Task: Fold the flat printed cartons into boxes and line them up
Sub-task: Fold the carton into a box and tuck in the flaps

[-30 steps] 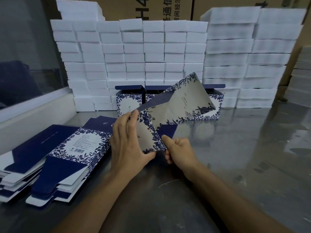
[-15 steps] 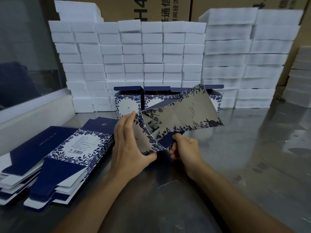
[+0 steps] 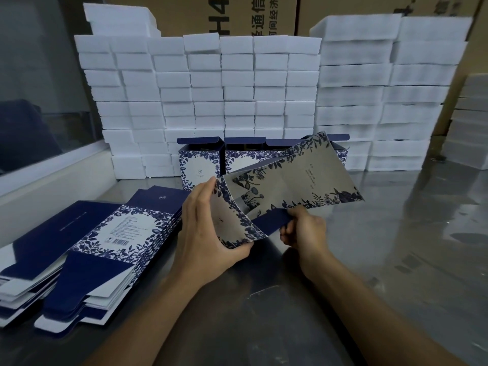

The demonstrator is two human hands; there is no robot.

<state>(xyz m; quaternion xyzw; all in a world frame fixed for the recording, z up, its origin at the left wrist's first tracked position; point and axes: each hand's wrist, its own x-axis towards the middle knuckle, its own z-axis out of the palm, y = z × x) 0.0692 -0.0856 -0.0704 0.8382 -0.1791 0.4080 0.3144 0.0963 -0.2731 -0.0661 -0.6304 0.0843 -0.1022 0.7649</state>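
A blue-and-white floral printed carton (image 3: 295,186), partly opened into a sleeve, is held above the steel table (image 3: 383,247). My left hand (image 3: 203,233) grips its near left panel, thumb under the bottom edge. My right hand (image 3: 303,228) pinches a dark blue flap at the carton's lower end. Two piles of flat cartons (image 3: 105,247) lie on the left. A row of folded boxes (image 3: 200,165) with blue lids up stands behind the carton; the row's right part is hidden by it.
White foam blocks (image 3: 237,96) are stacked in a wall along the back, with a taller stack at the right (image 3: 383,96). Brown shipping cartons (image 3: 237,14) rise behind them. A glass partition with a white ledge (image 3: 52,180) borders the left.
The carton has swung down and to the right, opening wider. My right hand has shifted from the carton's bottom corner onto the dark blue flap and bends it.
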